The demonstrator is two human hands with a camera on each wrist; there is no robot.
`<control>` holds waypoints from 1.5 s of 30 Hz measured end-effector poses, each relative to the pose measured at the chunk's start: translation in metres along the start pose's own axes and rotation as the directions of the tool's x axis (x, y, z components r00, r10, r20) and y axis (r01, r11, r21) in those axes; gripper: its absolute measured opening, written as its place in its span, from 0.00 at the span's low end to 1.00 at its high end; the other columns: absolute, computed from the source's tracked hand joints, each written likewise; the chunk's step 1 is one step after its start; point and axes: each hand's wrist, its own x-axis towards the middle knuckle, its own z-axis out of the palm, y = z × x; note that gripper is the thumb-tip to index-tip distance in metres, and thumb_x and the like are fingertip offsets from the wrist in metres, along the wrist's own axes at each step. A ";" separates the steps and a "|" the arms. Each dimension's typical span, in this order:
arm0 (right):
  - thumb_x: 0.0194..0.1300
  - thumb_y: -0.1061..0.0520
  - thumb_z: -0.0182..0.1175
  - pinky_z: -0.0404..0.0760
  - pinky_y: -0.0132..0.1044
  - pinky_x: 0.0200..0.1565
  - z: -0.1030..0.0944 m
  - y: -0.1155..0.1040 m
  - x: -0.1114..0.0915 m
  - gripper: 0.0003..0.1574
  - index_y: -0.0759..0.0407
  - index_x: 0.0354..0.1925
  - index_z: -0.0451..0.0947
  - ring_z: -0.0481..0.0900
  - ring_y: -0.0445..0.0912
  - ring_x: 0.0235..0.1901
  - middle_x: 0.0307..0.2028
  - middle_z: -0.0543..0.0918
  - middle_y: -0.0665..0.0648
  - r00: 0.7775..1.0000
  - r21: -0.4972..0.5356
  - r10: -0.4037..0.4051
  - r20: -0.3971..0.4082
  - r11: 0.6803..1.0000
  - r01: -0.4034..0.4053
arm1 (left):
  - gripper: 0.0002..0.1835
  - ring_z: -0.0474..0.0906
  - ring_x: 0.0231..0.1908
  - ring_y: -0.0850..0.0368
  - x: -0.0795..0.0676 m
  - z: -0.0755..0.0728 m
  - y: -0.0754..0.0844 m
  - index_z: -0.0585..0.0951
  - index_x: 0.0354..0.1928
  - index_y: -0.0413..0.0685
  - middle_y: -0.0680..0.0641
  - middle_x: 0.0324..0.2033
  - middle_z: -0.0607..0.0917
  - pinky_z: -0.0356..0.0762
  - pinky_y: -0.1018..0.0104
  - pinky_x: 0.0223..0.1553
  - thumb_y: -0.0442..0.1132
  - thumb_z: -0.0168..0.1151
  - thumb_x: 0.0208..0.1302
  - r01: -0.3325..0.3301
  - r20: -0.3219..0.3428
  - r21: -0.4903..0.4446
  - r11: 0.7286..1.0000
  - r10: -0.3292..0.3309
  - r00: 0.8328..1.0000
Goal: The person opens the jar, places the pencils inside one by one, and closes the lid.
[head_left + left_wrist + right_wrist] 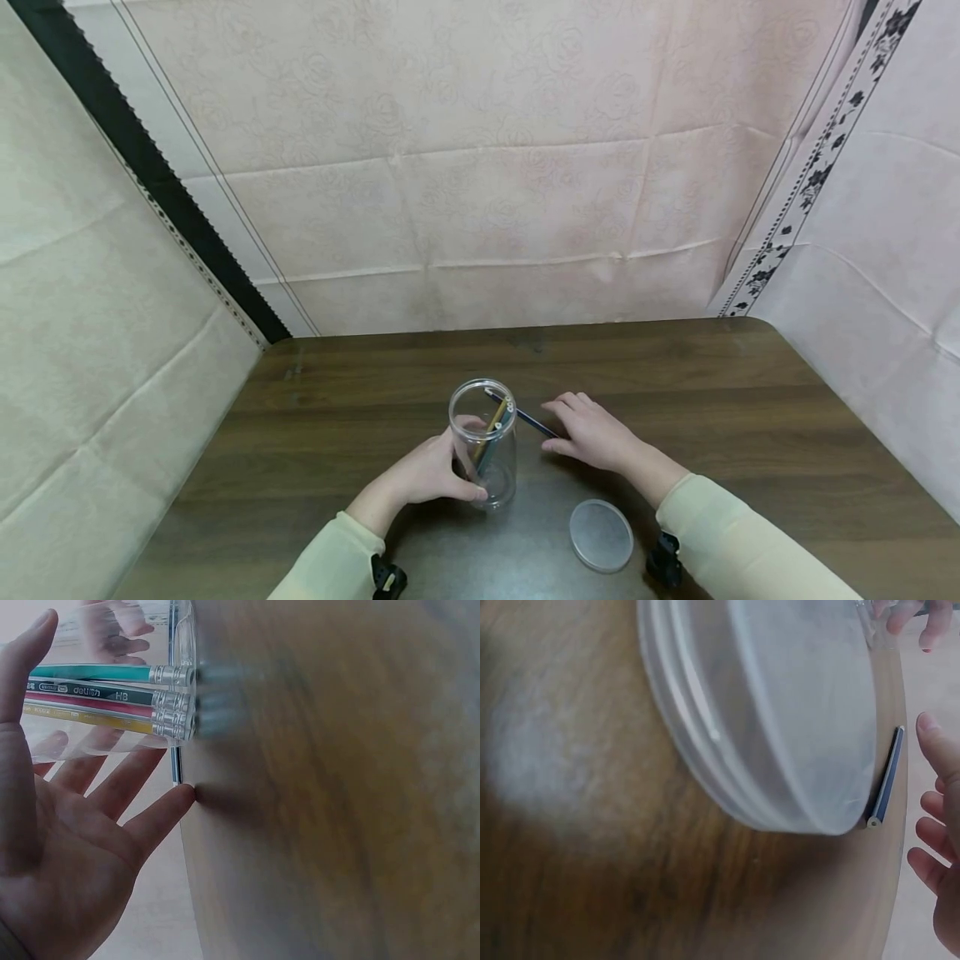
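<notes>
A clear jar (504, 475) stands on the table, its top uncovered. Several pencils (97, 694), among them green, red and yellow ones, lean inside it. My left hand (431, 471) holds the jar from the left side, thumb in front and fingers behind. In the left wrist view, that hand (82, 832) spreads around the jar's wall. A dark pencil (537, 424) lies on the table behind and right of the jar. My right hand (596, 433) is just over its near end, fingers loosely bent. The right wrist view has the pencil (886, 780) apart from the thumb.
A round translucent lid (602, 536) lies on the table, in front of the right hand and near the right sleeve. The brown wooden table (337, 417) ends at a patterned cloth (480, 208) behind, with more cloth to both sides.
</notes>
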 end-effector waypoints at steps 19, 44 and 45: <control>0.61 0.51 0.63 0.73 0.42 0.41 0.011 0.004 -0.004 0.20 0.62 0.46 0.76 0.70 0.45 0.37 0.36 0.73 0.51 0.998 0.011 0.013 0.061 1.000 -0.013 | 0.45 0.77 0.34 0.62 0.001 -0.001 -0.002 0.59 0.63 0.60 0.57 0.31 0.81 0.70 0.57 0.42 0.53 0.74 0.44 -0.004 0.011 0.012 1.000 0.004 1.000; 0.59 0.62 0.63 0.76 0.40 0.34 0.014 0.002 -0.004 0.06 0.62 0.36 0.75 0.74 0.45 0.30 0.30 0.73 0.52 0.999 -0.020 0.003 0.033 1.000 -0.002 | 0.44 0.77 0.34 0.61 -0.001 -0.001 0.000 0.60 0.62 0.60 0.57 0.33 0.80 0.71 0.57 0.41 0.52 0.74 0.44 -0.002 0.000 0.004 1.000 0.002 1.000; 0.59 0.63 0.63 0.76 0.40 0.34 0.014 0.002 -0.004 0.06 0.63 0.35 0.75 0.74 0.45 0.30 0.30 0.73 0.52 1.000 -0.019 -0.001 0.030 1.000 0.002 | 0.44 0.77 0.34 0.62 -0.001 -0.001 0.000 0.60 0.62 0.60 0.57 0.32 0.80 0.71 0.57 0.41 0.53 0.74 0.44 -0.008 0.001 0.007 1.000 0.008 1.000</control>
